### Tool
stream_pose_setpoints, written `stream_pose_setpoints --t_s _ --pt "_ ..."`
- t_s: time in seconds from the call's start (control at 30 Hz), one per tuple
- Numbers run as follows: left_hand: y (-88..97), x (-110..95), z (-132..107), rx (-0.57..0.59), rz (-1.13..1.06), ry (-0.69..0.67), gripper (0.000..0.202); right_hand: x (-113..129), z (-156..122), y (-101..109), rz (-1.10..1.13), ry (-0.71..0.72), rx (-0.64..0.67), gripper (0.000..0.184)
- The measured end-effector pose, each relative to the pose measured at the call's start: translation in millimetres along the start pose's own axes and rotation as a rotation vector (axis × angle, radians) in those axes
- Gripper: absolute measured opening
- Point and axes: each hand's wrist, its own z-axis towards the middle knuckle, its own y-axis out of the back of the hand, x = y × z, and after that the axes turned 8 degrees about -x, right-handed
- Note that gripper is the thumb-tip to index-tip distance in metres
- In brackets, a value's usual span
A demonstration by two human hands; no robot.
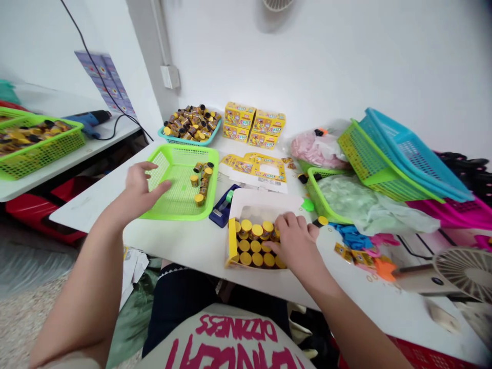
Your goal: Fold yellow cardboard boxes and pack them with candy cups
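My left hand (pixel 142 189) is open, thumb and fingers apart, over the left side of a light green basket (pixel 182 214). Several small brown jars with yellow or black lids (pixel 203 184) lie in the right part of that basket. My right hand (pixel 294 241) curls over the right end of an open yellow and white box (pixel 232 243). Rows of yellow-lidded jars (pixel 255 246) fill the part of the box I can see. The curled fingers hide whatever is between them. Just right of that hand is a single yellow-lidded jar (pixel 321 221).
A blue tape dispenser (pixel 223 207) stands between basket and box. Behind are a flattened carton (pixel 255 169), stacked yellow boxes (pixel 253 125) and a blue basket heaped with jars (pixel 192 123). Tilted stacked baskets (pixel 395 159), a bag (pixel 346 197) and a fan (pixel 469 271) crowd the right.
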Motion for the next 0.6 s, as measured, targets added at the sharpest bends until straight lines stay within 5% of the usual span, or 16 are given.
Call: stream_pose_setpoints --t_s 0.17,0.33,0.6 --pt "-28.0 17.6 57.5 0.534 0.285 0.046 0.093 9.2 2.3 -3.8 -0.018 0.007 0.028 0.031" --pt "-68.1 23.8 104.8 0.713 0.423 0.059 0.132 16.7 4.1 -6.1 -0.007 0.016 0.006 0.044" --pt "-133.4 -3.9 155.3 0.685 0.371 -0.107 0.067 21.5 5.2 -1.4 0.056 -0.014 -0.073 0.035"
